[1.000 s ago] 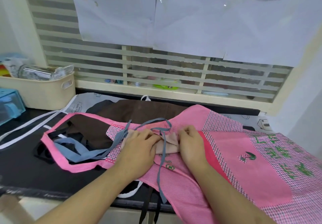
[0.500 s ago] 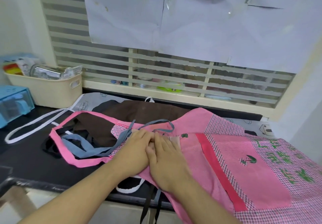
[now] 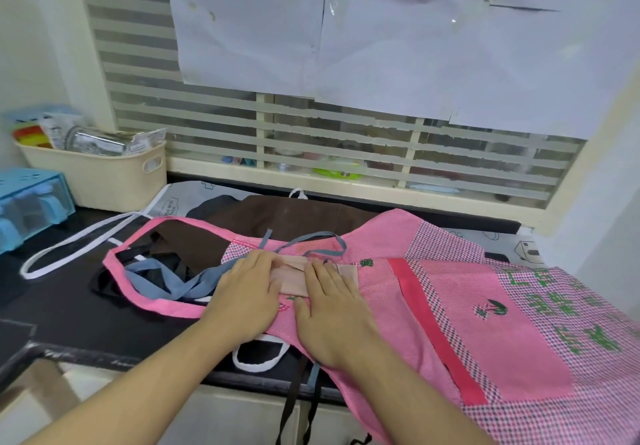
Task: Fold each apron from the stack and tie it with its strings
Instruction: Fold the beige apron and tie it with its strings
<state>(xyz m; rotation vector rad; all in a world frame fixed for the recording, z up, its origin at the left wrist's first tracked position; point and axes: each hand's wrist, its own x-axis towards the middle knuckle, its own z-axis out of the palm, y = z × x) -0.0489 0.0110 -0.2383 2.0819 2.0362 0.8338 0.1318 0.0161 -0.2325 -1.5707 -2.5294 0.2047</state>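
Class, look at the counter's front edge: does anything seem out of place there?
Yes. Dark strings and a white strap loop hang over the counter edge below the pink apron, untidy and loose.

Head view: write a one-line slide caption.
Both hands, left hand and right hand, press flat on a pink apron spread across the black counter.

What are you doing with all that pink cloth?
A person is folding a pink apron on a black counter. The left hand and the right hand lie flat side by side, pressing down a small light pink patch on the apron. The apron's blue-grey strings lie loose to the left, not tied yet. A brown apron lies underneath.
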